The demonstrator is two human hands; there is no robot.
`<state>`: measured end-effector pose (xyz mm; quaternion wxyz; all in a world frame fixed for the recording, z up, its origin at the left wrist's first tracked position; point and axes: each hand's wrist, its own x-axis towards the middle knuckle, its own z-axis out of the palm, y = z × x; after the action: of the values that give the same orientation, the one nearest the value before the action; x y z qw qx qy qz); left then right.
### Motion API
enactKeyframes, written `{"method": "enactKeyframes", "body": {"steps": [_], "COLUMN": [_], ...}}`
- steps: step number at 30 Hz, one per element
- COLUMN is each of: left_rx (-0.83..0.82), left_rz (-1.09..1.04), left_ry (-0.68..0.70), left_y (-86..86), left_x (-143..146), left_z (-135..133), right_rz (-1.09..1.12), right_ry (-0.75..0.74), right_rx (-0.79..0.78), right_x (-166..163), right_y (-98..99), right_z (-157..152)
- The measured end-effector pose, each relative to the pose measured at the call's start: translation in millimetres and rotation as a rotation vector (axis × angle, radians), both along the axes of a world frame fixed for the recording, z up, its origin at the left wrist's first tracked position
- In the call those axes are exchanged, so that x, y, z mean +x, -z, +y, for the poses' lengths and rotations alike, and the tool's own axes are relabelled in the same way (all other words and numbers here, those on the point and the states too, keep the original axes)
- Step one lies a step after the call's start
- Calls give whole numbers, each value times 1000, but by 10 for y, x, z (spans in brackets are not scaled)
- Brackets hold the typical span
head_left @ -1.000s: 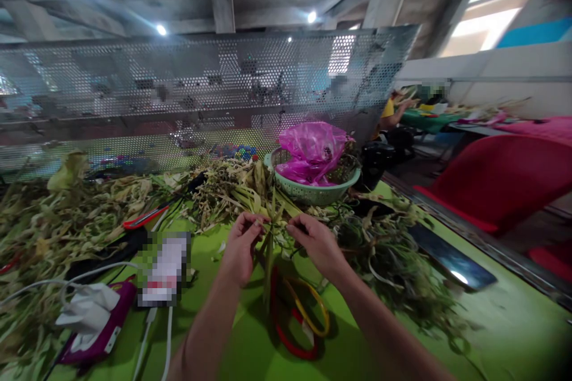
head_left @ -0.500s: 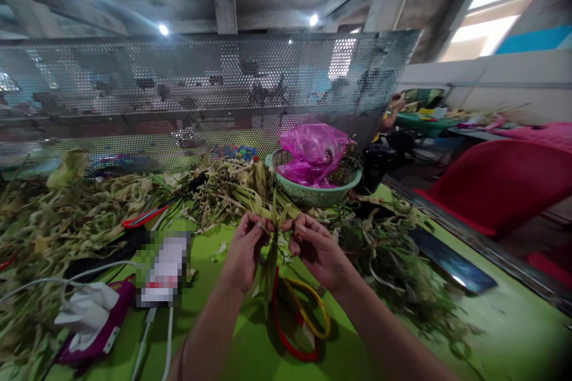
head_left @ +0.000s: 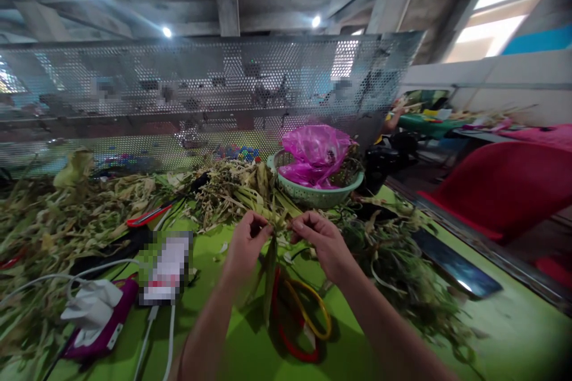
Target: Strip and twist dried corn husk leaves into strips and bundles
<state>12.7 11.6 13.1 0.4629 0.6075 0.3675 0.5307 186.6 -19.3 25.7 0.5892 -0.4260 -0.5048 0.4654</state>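
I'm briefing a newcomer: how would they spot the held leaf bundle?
On the green tabletop, find the basket holding a pink bag. Nearer, between left hand and right hand, is the leaf bundle; unlike the loose heaps nearby, it's being held.

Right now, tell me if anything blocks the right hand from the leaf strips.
Nothing visible does: the right hand is close beside the leaf strips, and the left hand is at their other side. The red and yellow handles lie nearer the person, outside that gap.

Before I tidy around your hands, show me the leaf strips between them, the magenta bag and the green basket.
Leaf strips [head_left: 269,277]: head view, hanging lower part.
Magenta bag [head_left: 315,153]: head view, crumpled middle.
Green basket [head_left: 319,196]: head view, front wall.
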Motion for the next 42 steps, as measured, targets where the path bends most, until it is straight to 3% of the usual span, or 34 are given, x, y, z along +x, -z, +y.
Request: {"method": "enactKeyframes", "body": {"steps": [6, 13, 19, 22, 27, 30, 37, 42], "left_rx": [103, 60, 25, -56, -243, -320, -357, -283], "left_rz": [195, 233, 298, 200, -72, -151, -229, -195], "left_ry": [44, 55, 36, 52, 124, 124, 132, 90], "left_y": [-17, -92, -91, -61, -21, -32, -34, -9], "left_x": [28, 52, 70, 77, 67, 51, 33, 34], "left_z": [-52, -112, -113, -84, -34, -38, -37, -19], "right_rz": [-33, 17, -70, -196, -548, -697, -810, -710], "right_ry": [77, 74, 78, 77, 153, 177, 190, 180], "right_rx": [-28, -39, -16, 84, 427, 534, 576, 496], "right_x": [-42, -89, -140, -141, -129, -126, -117, -97], "right_y": [-17, -30, -15, -8, 6, 17, 12, -31], "right_z": [-16, -39, -69, -74, -95, -115, -131, -131]}}
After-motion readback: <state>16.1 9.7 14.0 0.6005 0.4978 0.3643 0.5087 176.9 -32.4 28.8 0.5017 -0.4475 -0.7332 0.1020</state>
